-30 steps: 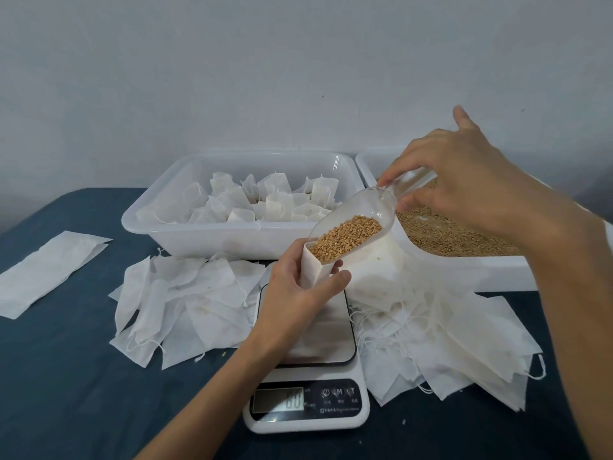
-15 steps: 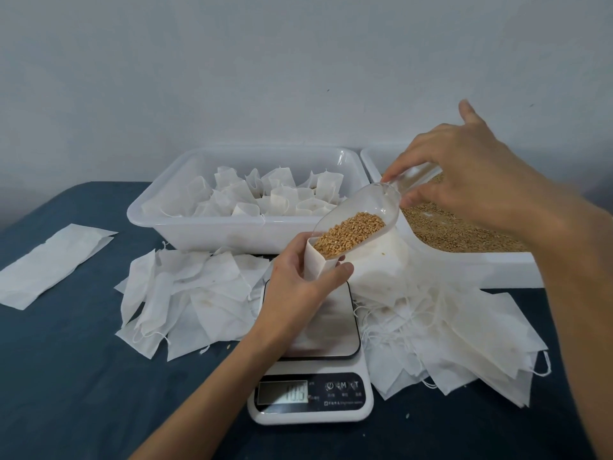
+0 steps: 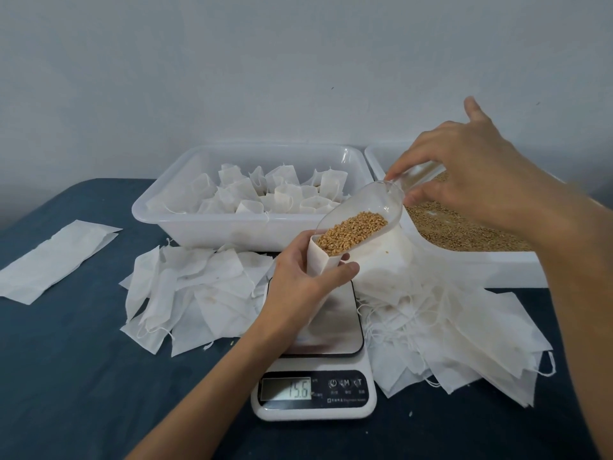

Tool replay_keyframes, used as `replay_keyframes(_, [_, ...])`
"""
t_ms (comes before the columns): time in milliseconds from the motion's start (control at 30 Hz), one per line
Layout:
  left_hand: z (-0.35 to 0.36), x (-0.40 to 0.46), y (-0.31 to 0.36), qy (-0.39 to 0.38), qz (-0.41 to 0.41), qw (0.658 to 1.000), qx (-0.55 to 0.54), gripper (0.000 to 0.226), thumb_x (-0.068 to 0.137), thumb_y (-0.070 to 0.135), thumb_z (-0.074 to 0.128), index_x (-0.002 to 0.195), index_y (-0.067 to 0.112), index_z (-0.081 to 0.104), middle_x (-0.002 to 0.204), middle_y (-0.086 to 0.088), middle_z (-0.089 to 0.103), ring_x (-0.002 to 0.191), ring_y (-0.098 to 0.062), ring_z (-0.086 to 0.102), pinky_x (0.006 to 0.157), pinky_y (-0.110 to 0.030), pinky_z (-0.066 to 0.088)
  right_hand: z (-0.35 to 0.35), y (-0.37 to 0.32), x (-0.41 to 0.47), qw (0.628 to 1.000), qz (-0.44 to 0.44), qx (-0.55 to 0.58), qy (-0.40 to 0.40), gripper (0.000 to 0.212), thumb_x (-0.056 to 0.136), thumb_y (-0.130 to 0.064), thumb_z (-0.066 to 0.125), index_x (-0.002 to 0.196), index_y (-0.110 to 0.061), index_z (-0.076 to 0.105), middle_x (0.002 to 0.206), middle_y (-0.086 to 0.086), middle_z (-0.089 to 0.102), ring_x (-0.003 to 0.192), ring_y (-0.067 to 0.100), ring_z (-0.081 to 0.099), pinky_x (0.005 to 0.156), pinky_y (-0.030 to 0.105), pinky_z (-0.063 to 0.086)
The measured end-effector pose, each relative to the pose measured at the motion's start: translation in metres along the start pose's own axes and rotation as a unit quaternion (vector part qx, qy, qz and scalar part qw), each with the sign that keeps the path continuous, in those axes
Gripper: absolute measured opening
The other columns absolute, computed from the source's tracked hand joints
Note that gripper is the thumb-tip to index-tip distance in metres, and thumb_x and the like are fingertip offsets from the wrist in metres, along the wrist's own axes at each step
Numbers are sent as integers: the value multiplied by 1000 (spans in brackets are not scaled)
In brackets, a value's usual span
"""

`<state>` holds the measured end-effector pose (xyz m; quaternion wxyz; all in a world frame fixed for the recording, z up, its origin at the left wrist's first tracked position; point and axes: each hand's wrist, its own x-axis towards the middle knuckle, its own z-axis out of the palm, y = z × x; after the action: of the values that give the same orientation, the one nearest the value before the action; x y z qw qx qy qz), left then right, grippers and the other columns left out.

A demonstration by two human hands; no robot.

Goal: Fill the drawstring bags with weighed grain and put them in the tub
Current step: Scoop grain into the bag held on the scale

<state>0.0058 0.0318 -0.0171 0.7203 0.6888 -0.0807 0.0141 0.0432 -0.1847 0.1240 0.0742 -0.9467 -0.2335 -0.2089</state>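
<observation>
Hands: left hand (image 3: 300, 280) grips one bag (image 3: 320, 262), right hand (image 3: 464, 174) pinches one scoop (image 3: 365, 212).

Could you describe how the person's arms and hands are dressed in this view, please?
Both forearms are bare to the frame edge, with no sleeves showing. The left hand and right hand wear no gloves, and no rings, watch or bracelets are visible.

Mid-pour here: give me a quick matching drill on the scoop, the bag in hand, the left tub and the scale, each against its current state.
1. clear scoop
2. drawstring bag
3. left tub
4. scale

a. reads 15.6
b. held open by the left hand
c. holds filled bags
d. tilted by the right hand, grain at its lip

Pairs: 1-d, 2-b, 3-c, 4-a
</observation>
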Motion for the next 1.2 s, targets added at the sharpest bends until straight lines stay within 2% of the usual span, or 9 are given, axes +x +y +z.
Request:
replay_keyframes(233, [-2,-1,4,-11,-14,999,-40,46,79,12,85,121,12,68,107,-12,77,90,-15,70,76,-24,56,0,-1,0,1000,0,-10,4,32,76,-31,85,104,-40,74,104,-6,71,115,22,56,121,42,-10])
replay_keyframes(333, [-2,-1,5,-13,-14,999,-42,43,80,8,86,119,11,69,101,-6,77,87,-12,69,74,-22,55,-1,-1,-1,1000,0,-12,5,32,76,-31,85,105,-39,74,105,-6,71,116,22,55,121,43,-11])
replay_keyframes(467, [-1,-1,5,-11,-16,999,-46,47,75,18,83,119,11,68,101,-10,76,87,-13,69,75,-22,55,-2,-2,-1,1000,-5,-10,7,32,76,-30,85,106,-37,75,104,-6,71,116,22,56,122,45,-10])
replay_keyframes(567, [-1,-1,5,-13,-19,999,-48,42,82,5,86,120,10,68,100,-7,76,88,-14,68,74,-21,54,-1,-2,-1,1000,-5,-12,7,32,76,-31,84,106,-37,75,104,-7,71,116,22,56,122,44,-10])
replay_keyframes(667, [-1,-1,5,-12,-22,999,-47,37,86,1,80,120,10,68,100,-6,76,88,-14,69,75,-21,55,-2,-2,-1,1000,-3,-11,7,32,76,-31,84,106,-37,75,105,-6,71,116,22,56,122,44,-10])
replay_keyframes(1200, [-1,-1,5,-14,-17,998,-53,42,83,5,85,121,8,68,102,-10,76,90,-14,69,74,-19,53,0,0,-1,1000,-7,-6,10,32,76,-29,85,105,-38,75,104,-5,71,116,23,55,122,44,-10])
